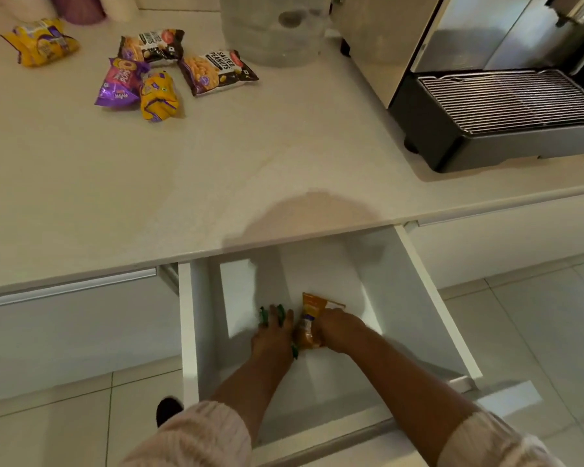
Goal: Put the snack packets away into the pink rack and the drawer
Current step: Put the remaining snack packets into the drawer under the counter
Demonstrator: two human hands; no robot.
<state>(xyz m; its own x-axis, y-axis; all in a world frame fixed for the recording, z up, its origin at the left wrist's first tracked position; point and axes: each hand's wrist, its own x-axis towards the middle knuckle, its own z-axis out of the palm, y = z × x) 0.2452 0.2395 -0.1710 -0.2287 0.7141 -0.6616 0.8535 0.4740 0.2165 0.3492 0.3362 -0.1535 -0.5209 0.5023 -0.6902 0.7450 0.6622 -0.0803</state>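
Our left fingers [279, 313] lie spread and fairly straight over a green packet [263, 315], pressing it flat on the drawer floor; only green edges show past the fingertips and again near the wrist. Our right fingers are hidden under the knuckles, but the right hand [334, 326] is curled onto an orange packet [312, 320], gripping its near end, with the far end sticking out toward the back of the drawer. The left hand [272, 335] and right hand sit just beside each other, the two packets touching or nearly so; we cannot tell which. Both are in the middle of the open white drawer [188, 332], which is pulled out from under the worktop [216, 170]. Both forearms reach in from the bottom edge, light knitted sleeves [196, 436] pushed up. Still on the worktop, far left: two salted peanuts packets [218, 72], one nearer the back and one to its right, a purple packet [120, 83] touching a yellow packet [158, 96] in front of them, and a second yellow-and-purple packet [40, 42] well apart at the far left. A clear plastic jar [272, 28] stands at the back, just right of the peanuts. A coffee machine [506, 106] with a ribbed drip tray takes the right end of the worktop. A purple container [78, 8] shows at the top left edge, cropped. Tiled floor [536, 325] below, a dark shoe toe [167, 409] left of the drawer.
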